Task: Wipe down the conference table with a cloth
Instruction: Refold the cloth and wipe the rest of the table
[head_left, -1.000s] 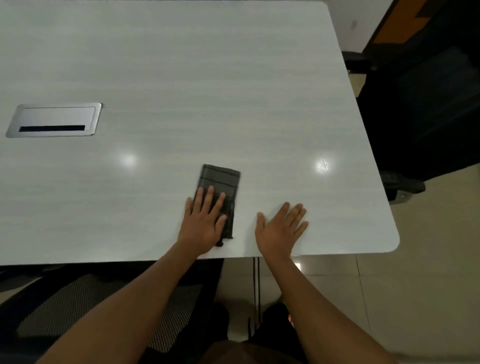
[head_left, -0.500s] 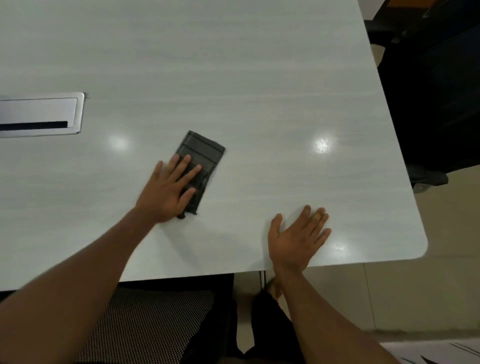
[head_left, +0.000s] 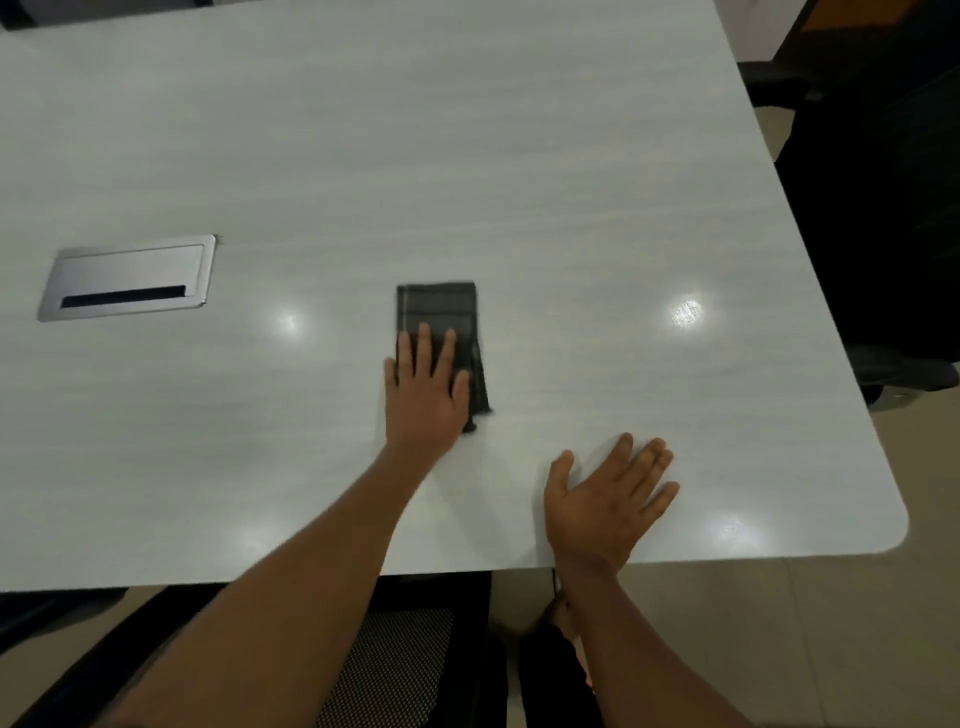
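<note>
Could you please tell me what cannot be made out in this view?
All in the head view:
1. Cloth: its near part is hidden under the left hand; its right edge is motion-blurred.
2. Table: its left side is cut off by the frame edge.
3. Cable hatch: its slot is too dark to see into.
4. Right hand: whether its palm presses the table cannot be told.

Left hand (head_left: 423, 387) pushed cloth (head_left: 436, 306) farther from near edge of table (head_left: 234, 509); cloth tilted midway, now straight.
</note>
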